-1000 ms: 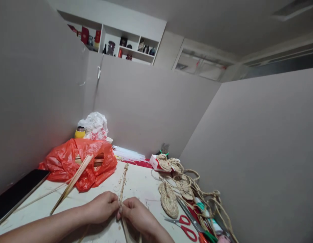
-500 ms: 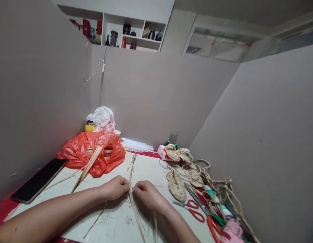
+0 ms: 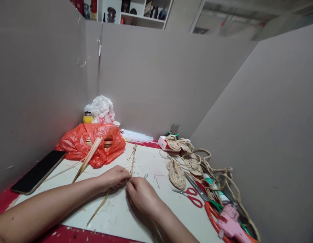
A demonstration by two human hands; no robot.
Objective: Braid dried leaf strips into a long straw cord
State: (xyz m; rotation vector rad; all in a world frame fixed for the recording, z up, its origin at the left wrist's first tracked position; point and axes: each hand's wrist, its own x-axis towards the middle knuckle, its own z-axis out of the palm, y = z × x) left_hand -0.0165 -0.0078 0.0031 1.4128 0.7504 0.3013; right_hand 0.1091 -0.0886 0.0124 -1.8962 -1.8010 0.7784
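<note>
A thin braid of straw (image 3: 133, 160) runs down the white board (image 3: 105, 222) to my fingers. My left hand (image 3: 117, 176) pinches its lower end from the left. Close beside it, my right hand (image 3: 141, 192) is closed at the same spot, its fingertips partly hidden behind the knuckles. One loose strand (image 3: 99, 209) trails below my left hand toward the front left. Other strands show faintly under my right forearm.
On the left lie a phone (image 3: 38, 172) and a red plastic bag (image 3: 93, 143) with straw strips. To the right are woven soles (image 3: 177, 175), red-handled scissors (image 3: 190, 195), rope (image 3: 232, 184) and a pink glue gun (image 3: 232, 222). Grey panels stand around.
The view has tilted downward. My right hand has moved left, against my left hand, and turned so its knuckles cover the fingertips. The long strands between my hands are now mostly hidden.
</note>
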